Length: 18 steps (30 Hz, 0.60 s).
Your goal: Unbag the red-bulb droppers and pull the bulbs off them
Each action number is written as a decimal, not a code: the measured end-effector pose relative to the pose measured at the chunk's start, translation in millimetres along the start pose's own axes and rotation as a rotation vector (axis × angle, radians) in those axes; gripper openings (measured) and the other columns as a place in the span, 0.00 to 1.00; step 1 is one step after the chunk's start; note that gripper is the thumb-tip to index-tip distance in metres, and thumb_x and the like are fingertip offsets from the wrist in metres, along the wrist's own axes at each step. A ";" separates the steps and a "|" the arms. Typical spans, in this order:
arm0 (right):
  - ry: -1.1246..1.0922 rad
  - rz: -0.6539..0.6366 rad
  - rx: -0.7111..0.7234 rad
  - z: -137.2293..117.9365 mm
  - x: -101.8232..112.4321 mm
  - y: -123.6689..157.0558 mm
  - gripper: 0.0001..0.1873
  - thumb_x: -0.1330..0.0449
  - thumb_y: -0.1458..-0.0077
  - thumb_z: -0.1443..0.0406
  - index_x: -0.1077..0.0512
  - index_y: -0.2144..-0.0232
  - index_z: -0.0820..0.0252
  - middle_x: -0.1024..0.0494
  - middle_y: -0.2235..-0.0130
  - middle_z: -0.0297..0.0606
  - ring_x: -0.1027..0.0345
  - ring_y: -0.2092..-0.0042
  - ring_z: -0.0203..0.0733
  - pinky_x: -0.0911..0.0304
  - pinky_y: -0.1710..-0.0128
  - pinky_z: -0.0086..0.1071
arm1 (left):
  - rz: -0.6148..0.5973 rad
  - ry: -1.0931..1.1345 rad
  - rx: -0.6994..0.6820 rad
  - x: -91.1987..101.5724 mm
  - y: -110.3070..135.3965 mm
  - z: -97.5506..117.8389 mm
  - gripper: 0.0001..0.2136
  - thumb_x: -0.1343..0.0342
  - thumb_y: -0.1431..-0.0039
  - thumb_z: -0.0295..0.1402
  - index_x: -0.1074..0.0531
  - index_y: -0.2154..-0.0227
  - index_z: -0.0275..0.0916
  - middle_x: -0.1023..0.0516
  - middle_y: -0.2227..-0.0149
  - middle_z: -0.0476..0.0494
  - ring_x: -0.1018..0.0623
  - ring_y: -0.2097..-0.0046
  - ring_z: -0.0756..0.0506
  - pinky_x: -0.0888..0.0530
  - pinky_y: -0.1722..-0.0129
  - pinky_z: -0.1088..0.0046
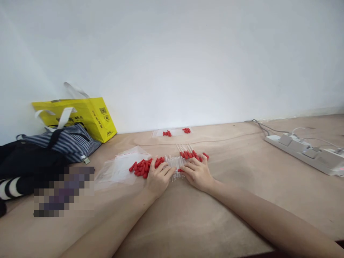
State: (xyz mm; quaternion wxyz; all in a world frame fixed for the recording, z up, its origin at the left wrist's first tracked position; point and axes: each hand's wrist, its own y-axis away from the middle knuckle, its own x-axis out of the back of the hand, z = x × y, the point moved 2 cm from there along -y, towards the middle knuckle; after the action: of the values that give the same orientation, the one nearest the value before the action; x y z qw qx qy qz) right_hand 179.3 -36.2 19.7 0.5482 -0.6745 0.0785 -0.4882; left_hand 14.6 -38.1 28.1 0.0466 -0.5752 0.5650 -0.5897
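Observation:
My left hand (158, 176) and my right hand (197, 172) rest on the wooden table (188, 222), fingertips meeting over a bundle of clear thin tubes (175, 164). A red cap shows between the fingertips of my right hand, which are pinched together. The fingers of my left hand are curled down onto the tubes. A heap of red caps (142, 166) lies just left of my left hand. More red caps (193, 154) lie beyond my right hand beside loose tubes.
Clear zip bags (120, 168) lie left of the caps. A filled bag with red caps (174, 132) sits by the wall. A yellow bag (88, 114), a striped bag (67, 141) and dark items stand at left. A white power strip (306, 152) lies at right.

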 end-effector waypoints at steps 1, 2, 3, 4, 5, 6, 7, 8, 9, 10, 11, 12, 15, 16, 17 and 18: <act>0.011 0.002 0.000 -1.0 0.4 -0.3 0.06 0.46 0.47 0.67 0.29 0.71 0.56 0.25 0.74 0.31 0.40 0.66 0.35 0.60 0.53 0.40 | 0.006 -0.015 -0.006 0.0 -0.8 0.7 0.09 0.53 0.43 0.27 0.28 0.68 0.41 0.23 0.74 0.51 0.26 0.65 0.48 0.51 0.44 0.54; 0.018 0.001 0.002 -1.8 0.7 -0.5 0.07 0.47 0.47 0.67 0.29 0.71 0.56 0.26 0.75 0.31 0.40 0.67 0.35 0.60 0.54 0.39 | 0.010 -0.031 -0.011 0.1 -1.4 1.3 0.08 0.53 0.43 0.27 0.28 0.69 0.42 0.23 0.74 0.52 0.26 0.65 0.48 0.51 0.44 0.54; 0.022 -0.003 0.005 -2.5 0.9 -0.5 0.07 0.47 0.47 0.67 0.29 0.71 0.56 0.26 0.75 0.31 0.40 0.67 0.35 0.60 0.54 0.39 | 0.010 -0.045 -0.017 0.2 -1.9 1.8 0.08 0.53 0.43 0.27 0.29 0.70 0.42 0.23 0.74 0.52 0.26 0.64 0.48 0.51 0.44 0.54; 0.025 -0.008 0.009 -2.9 0.8 -0.4 0.07 0.47 0.46 0.67 0.29 0.71 0.56 0.27 0.76 0.30 0.41 0.67 0.35 0.60 0.54 0.39 | 0.006 -0.055 -0.022 0.2 -2.2 2.1 0.09 0.53 0.43 0.27 0.29 0.70 0.42 0.23 0.74 0.52 0.26 0.64 0.48 0.52 0.44 0.53; 0.029 -0.011 0.014 -3.1 0.5 0.0 0.07 0.47 0.46 0.67 0.29 0.71 0.56 0.27 0.76 0.30 0.41 0.67 0.35 0.60 0.54 0.39 | 0.001 -0.061 -0.026 0.3 -2.3 2.4 0.09 0.54 0.44 0.26 0.29 0.70 0.42 0.23 0.75 0.52 0.26 0.64 0.48 0.52 0.44 0.53; 0.032 -0.015 0.023 -3.0 0.1 0.5 0.07 0.48 0.46 0.68 0.29 0.72 0.56 0.28 0.77 0.30 0.42 0.68 0.34 0.60 0.54 0.39 | -0.003 -0.065 -0.027 0.4 -2.3 2.6 0.09 0.54 0.44 0.26 0.29 0.71 0.42 0.24 0.75 0.52 0.26 0.64 0.48 0.52 0.44 0.53; 0.035 -0.015 0.033 -2.8 -0.4 1.1 0.08 0.48 0.47 0.68 0.29 0.72 0.56 0.29 0.78 0.30 0.42 0.68 0.35 0.60 0.54 0.39 | -0.006 -0.064 -0.028 0.6 -2.1 2.6 0.09 0.54 0.44 0.26 0.29 0.71 0.42 0.24 0.76 0.52 0.26 0.64 0.48 0.53 0.43 0.52; 0.037 -0.014 0.042 -2.4 -0.9 1.7 0.08 0.48 0.47 0.69 0.29 0.72 0.57 0.29 0.78 0.30 0.42 0.68 0.35 0.60 0.54 0.39 | -0.008 -0.061 -0.026 1.0 -1.9 2.7 0.09 0.54 0.45 0.25 0.30 0.71 0.43 0.25 0.77 0.53 0.26 0.64 0.48 0.53 0.43 0.52; 0.038 -0.014 0.051 -2.0 -1.3 2.3 0.08 0.48 0.48 0.70 0.30 0.72 0.57 0.30 0.78 0.30 0.42 0.68 0.35 0.60 0.54 0.40 | -0.006 -0.057 -0.024 1.6 -1.8 2.7 0.09 0.53 0.46 0.25 0.30 0.72 0.43 0.25 0.78 0.53 0.26 0.65 0.48 0.53 0.43 0.52; 0.037 -0.015 0.057 -1.6 -1.6 2.8 0.08 0.48 0.48 0.70 0.30 0.72 0.57 0.30 0.79 0.30 0.43 0.68 0.35 0.60 0.54 0.40 | -0.002 -0.054 -0.022 2.3 -1.6 2.7 0.09 0.53 0.46 0.24 0.30 0.72 0.43 0.25 0.79 0.54 0.26 0.65 0.48 0.53 0.43 0.52; 0.034 -0.016 0.061 -1.2 -1.8 3.2 0.08 0.48 0.49 0.71 0.30 0.73 0.58 0.30 0.79 0.30 0.43 0.68 0.35 0.60 0.53 0.41 | 0.003 -0.050 -0.019 3.0 -1.5 2.7 0.09 0.53 0.47 0.24 0.31 0.72 0.43 0.26 0.79 0.54 0.26 0.65 0.48 0.54 0.43 0.52; 0.031 -0.019 0.061 -0.9 -1.7 3.4 0.08 0.48 0.49 0.71 0.30 0.73 0.58 0.31 0.79 0.30 0.43 0.68 0.35 0.60 0.54 0.41 | 0.006 -0.046 -0.017 3.8 -1.5 2.7 0.09 0.53 0.47 0.24 0.31 0.73 0.43 0.26 0.79 0.55 0.26 0.65 0.48 0.53 0.43 0.52; 0.019 -0.029 0.053 -0.9 -0.4 3.6 0.07 0.48 0.50 0.71 0.31 0.74 0.59 0.31 0.79 0.31 0.43 0.68 0.36 0.60 0.54 0.41 | 0.017 -0.041 -0.014 5.4 -1.7 3.0 0.08 0.53 0.48 0.23 0.31 0.73 0.43 0.26 0.79 0.55 0.26 0.65 0.49 0.53 0.43 0.52; 0.016 -0.033 0.051 -1.2 0.1 3.6 0.07 0.48 0.50 0.71 0.31 0.74 0.59 0.31 0.79 0.31 0.43 0.68 0.36 0.60 0.54 0.41 | 0.021 -0.040 -0.013 5.8 -1.9 3.2 0.08 0.52 0.48 0.23 0.31 0.73 0.43 0.26 0.80 0.56 0.26 0.66 0.49 0.53 0.43 0.52; 0.013 -0.036 0.049 -1.4 0.7 3.6 0.07 0.48 0.50 0.71 0.31 0.74 0.59 0.32 0.79 0.31 0.43 0.68 0.36 0.60 0.54 0.41 | 0.026 -0.038 -0.012 6.2 -2.0 3.3 0.08 0.52 0.48 0.23 0.31 0.74 0.43 0.26 0.80 0.56 0.26 0.66 0.49 0.53 0.44 0.52; 0.009 -0.039 0.049 -1.7 1.2 3.7 0.08 0.48 0.50 0.71 0.31 0.74 0.59 0.32 0.79 0.31 0.43 0.67 0.36 0.60 0.54 0.41 | 0.032 -0.035 -0.012 6.5 -2.1 3.5 0.08 0.52 0.48 0.23 0.32 0.74 0.42 0.26 0.80 0.56 0.26 0.66 0.49 0.52 0.44 0.52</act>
State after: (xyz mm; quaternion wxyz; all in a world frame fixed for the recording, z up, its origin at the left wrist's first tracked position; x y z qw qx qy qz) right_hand 180.2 -39.5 17.2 0.5546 -0.6601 0.0559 -0.5035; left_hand 16.2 -44.1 32.5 0.0626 -0.5764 0.5769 -0.5753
